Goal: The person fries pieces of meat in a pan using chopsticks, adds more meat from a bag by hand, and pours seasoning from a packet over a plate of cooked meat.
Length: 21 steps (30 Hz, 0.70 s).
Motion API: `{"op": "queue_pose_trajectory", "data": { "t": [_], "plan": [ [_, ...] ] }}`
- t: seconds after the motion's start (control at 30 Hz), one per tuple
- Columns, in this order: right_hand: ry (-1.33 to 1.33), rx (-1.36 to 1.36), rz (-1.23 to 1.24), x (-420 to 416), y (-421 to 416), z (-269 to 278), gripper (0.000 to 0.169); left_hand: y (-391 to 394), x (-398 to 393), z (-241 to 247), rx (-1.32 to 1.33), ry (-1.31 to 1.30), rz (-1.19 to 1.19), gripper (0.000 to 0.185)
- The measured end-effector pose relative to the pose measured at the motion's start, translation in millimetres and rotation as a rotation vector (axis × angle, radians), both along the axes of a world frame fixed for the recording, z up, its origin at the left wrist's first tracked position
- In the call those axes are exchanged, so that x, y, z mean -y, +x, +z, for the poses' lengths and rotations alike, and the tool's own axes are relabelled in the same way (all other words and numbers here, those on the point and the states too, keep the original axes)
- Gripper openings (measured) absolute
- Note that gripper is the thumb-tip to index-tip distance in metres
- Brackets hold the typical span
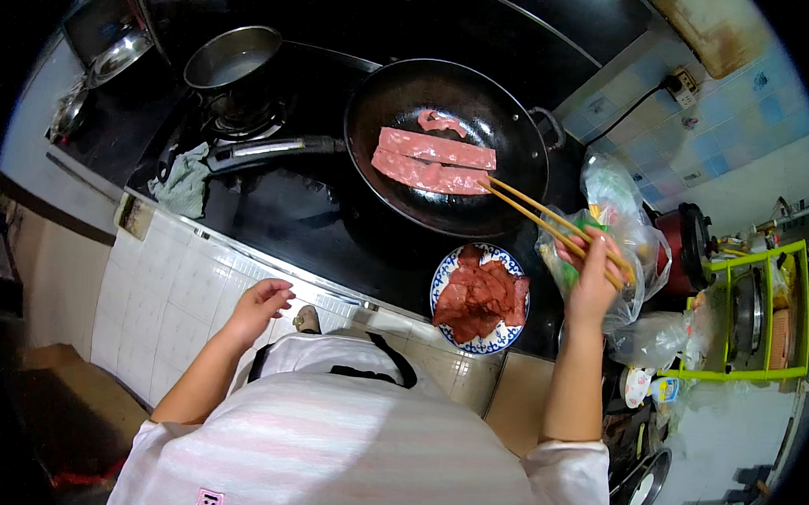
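My right hand (592, 279) holds a pair of long wooden chopsticks (540, 218), whose tips touch the right end of the lower meat strip (422, 174) in a dark wok (392, 87). Beside that strip lies another pink strip (437, 148), and a small curled piece (443, 123) rests above them. A blue-and-white plate (492, 345) heaped with browner meat slices (477, 297) stands below the wok, left of my right forearm. My left hand (263, 305) hangs in front of the counter's edge, fingers loosely curled, with nothing seen in it.
The wok's handle (279, 151) points left, near a grey-green cloth (183, 182) at the counter edge. Behind it a metal pot (233, 58) sits over a burner. Plastic bags (614, 188), a dark red cooker (679, 250) and a green rack (744, 374) crowd the right side.
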State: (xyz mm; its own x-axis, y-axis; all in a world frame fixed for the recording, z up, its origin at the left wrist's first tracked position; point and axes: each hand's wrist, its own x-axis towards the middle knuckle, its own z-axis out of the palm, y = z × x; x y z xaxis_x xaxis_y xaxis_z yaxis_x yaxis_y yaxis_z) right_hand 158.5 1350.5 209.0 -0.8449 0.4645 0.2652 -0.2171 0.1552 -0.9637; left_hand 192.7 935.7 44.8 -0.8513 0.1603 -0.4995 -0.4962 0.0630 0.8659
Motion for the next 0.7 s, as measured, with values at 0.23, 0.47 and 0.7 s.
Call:
{"op": "queue_pose_trajectory", "data": {
  "t": [0.23,0.47,0.7],
  "plan": [
    [0.079,0.071,-0.032,28.2,-39.0,-25.8,0.023,-15.1,94.7,-26.5,0.084,-0.101,0.021,0.026],
    [0.12,0.069,-0.073,42.2,-22.9,-7.9,0.023,-32.3,98.5,-25.5,0.091,-0.074,-0.014,0.025],
    [0.094,0.102,0.133,77.2,-38.3,-20.6,0.021,-33.6,79.0,-26.5,0.066,-0.033,-0.055,0.025]
  ]
}}
